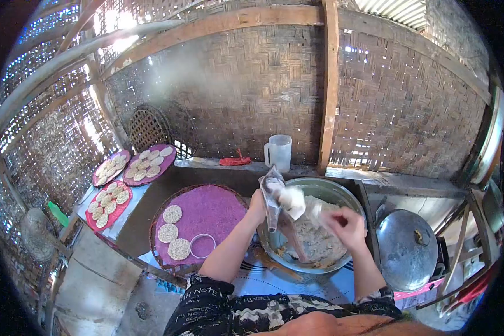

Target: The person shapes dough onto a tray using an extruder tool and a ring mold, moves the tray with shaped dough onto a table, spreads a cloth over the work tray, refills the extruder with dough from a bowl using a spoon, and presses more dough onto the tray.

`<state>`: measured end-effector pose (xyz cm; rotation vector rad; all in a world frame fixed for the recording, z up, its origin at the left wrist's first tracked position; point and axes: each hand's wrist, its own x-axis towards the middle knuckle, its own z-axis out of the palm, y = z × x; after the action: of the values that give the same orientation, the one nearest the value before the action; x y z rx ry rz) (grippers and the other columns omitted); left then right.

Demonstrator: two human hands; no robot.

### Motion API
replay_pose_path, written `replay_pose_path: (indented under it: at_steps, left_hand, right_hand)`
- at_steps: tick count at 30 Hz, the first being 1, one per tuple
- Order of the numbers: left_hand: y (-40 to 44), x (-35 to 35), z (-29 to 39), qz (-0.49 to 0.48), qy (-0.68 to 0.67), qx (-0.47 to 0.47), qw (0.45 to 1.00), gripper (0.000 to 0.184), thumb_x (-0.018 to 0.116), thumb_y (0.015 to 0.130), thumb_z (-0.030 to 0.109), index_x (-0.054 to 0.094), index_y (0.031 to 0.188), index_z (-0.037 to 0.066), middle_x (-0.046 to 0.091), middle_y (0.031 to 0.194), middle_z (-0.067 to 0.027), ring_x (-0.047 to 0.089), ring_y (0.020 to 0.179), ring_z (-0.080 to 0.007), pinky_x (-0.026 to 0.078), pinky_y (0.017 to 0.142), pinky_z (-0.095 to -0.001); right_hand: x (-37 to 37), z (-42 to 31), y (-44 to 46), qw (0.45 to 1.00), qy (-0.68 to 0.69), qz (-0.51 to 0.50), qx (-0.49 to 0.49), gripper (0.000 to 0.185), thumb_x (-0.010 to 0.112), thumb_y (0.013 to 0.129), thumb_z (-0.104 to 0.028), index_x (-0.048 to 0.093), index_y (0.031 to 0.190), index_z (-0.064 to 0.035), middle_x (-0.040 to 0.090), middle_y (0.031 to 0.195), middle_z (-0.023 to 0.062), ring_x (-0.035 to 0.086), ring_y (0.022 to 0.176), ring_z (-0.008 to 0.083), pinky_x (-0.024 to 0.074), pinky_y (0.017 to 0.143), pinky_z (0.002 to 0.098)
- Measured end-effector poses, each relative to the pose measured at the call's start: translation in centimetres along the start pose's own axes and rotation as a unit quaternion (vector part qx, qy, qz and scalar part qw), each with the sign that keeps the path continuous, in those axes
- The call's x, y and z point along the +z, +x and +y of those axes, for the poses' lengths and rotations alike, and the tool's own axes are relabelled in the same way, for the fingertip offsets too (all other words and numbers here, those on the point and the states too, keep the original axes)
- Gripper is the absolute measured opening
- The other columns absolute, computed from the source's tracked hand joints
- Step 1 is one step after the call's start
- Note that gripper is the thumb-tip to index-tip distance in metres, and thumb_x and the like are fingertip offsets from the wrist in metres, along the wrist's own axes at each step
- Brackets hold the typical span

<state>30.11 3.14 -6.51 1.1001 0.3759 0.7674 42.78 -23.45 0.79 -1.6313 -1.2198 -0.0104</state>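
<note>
My left hand grips a clear plastic bag over the left side of a wide metal basin. Something white and blurred shows at the bag's mouth. Over the basin's right side, my right hand has its fingers drawn together; a pale smear beside the fingertips hides what they hold, if anything. Below the hands lies a lumpy greyish-white mixture. Left of my left forearm, a round tray with purple cloth carries a few flat speckled discs and a thin white ring.
Behind the basin stands a translucent pitcher, with a red plastic bag beside it. Smaller cloth-covered trays of discs sit at the left. A large lidded pot is at the right. A wooden post rises before the woven wall.
</note>
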Motion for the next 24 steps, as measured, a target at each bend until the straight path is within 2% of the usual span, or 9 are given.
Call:
replay_pose_path:
  at_steps: [2, 3, 6, 8, 10, 15, 19, 22, 24]
  left_hand:
    - [-1.5, 2.6, 1.3, -0.042, -0.095, -0.027, 0.994, 0.031, 0.037, 0.091, 0.025, 0.05, 0.113, 0.008, 0.058, 0.103, -0.0109, 0.058, 0.089, -0.0283, 0.05, 0.077, -0.05]
    - [-1.8, 3.0, 0.8, -0.083, 0.048, 0.051, 0.994, 0.031, 0.039, 0.09, 0.024, 0.049, 0.116, 0.009, 0.056, 0.107, -0.0108, 0.057, 0.09, -0.0286, 0.048, 0.077, -0.0554]
    - [-2.0, 3.8, 1.1, -0.06, -0.042, -0.007, 0.997, 0.031, 0.042, 0.089, 0.023, 0.049, 0.115, 0.007, 0.057, 0.107, -0.011, 0.057, 0.091, -0.0291, 0.048, 0.077, -0.0555]
    - [-2.6, 3.9, 2.3, -0.062, 0.05, 0.079, 0.994, 0.029, 0.051, 0.085, 0.023, 0.053, 0.107, 0.006, 0.059, 0.097, -0.012, 0.059, 0.084, -0.0273, 0.05, 0.075, -0.0509]
    - [-2.6, 2.8, 4.4, -0.017, -0.129, -0.086, 0.988, 0.026, 0.058, 0.08, 0.02, 0.055, 0.101, 0.005, 0.06, 0.092, -0.0121, 0.06, 0.08, -0.0255, 0.051, 0.074, -0.0471]
    - [-4.0, 0.0, 4.3, -0.049, 0.028, 0.098, 0.994, 0.017, 0.068, 0.065, 0.004, 0.055, 0.077, 0.006, 0.055, 0.076, -0.0058, 0.056, 0.073, -0.0208, 0.048, 0.083, -0.0444]
    - [-4.8, 2.5, 5.8, -0.311, -0.301, 0.089, 0.897, 0.021, 0.07, 0.064, 0.03, 0.053, 0.067, 0.019, 0.05, 0.081, 0.0017, 0.047, 0.095, -0.019, 0.022, 0.106, -0.0489]
    - [-4.7, 3.9, 4.1, -0.351, -0.441, 0.083, 0.822, 0.021, 0.068, 0.063, 0.026, 0.049, 0.064, 0.016, 0.049, 0.084, -0.0032, 0.046, 0.099, -0.0229, 0.028, 0.102, -0.0466]
    - [-4.7, 3.4, 2.3, -0.271, -0.445, 0.074, 0.85, 0.02, 0.067, 0.064, 0.029, 0.051, 0.065, 0.017, 0.051, 0.086, -0.0047, 0.045, 0.102, -0.0244, 0.032, 0.099, -0.046]
  right_hand:
    - [0.3, -0.3, 1.8, 0.992, -0.079, 0.099, 0.023, 0.022, 0.073, 0.069, -0.025, 0.067, 0.077, -0.0052, 0.065, 0.07, 0.0103, 0.063, 0.061, 0.0202, 0.0491, 0.058, 0.0293]
    - [0.5, 0.2, 2.1, 0.989, -0.094, 0.113, 0.017, 0.022, 0.073, 0.069, -0.025, 0.067, 0.078, -0.0056, 0.065, 0.07, 0.01, 0.063, 0.06, 0.0201, 0.049, 0.057, 0.0293]
    - [1.0, 1.5, 1.9, 0.99, -0.097, 0.096, 0.013, 0.023, 0.073, 0.07, -0.026, 0.068, 0.079, -0.0064, 0.064, 0.068, 0.0087, 0.062, 0.059, 0.0191, 0.0488, 0.056, 0.0288]
    - [1.2, 1.6, 0.9, 0.994, -0.079, 0.074, 0.01, 0.023, 0.073, 0.07, -0.026, 0.068, 0.079, -0.0061, 0.064, 0.066, 0.0078, 0.062, 0.057, 0.0178, 0.0486, 0.056, 0.0284]
    - [1.2, 1.2, -0.4, 0.997, -0.052, 0.062, 0.006, 0.023, 0.074, 0.069, -0.025, 0.067, 0.079, -0.005, 0.063, 0.063, 0.0068, 0.06, 0.055, 0.0158, 0.0483, 0.055, 0.0283]
    - [-1.4, 3.0, 0.0, 0.964, 0.247, 0.007, 0.099, 0.013, 0.069, 0.072, -0.002, 0.065, 0.085, -0.001, 0.062, 0.078, 0.0023, 0.056, 0.07, 0.009, 0.0442, 0.065, 0.0209]
    - [-0.2, 4.0, 0.9, 0.969, 0.226, 0.002, 0.097, 0.013, 0.07, 0.072, -0.004, 0.066, 0.084, -0.0004, 0.063, 0.078, 0.0034, 0.056, 0.068, 0.0105, 0.0454, 0.064, 0.0228]
    - [3.5, 5.2, 0.7, 0.965, 0.243, -0.03, 0.098, 0.022, 0.076, 0.068, -0.012, 0.067, 0.084, 0.0006, 0.063, 0.074, 0.0051, 0.056, 0.066, 0.0087, 0.0464, 0.061, 0.0239]
    - [4.0, 3.7, 1.3, 0.989, 0.118, -0.044, 0.083, 0.023, 0.076, 0.067, -0.013, 0.067, 0.084, -0.0009, 0.063, 0.072, 0.0062, 0.057, 0.064, 0.0095, 0.0468, 0.06, 0.0236]
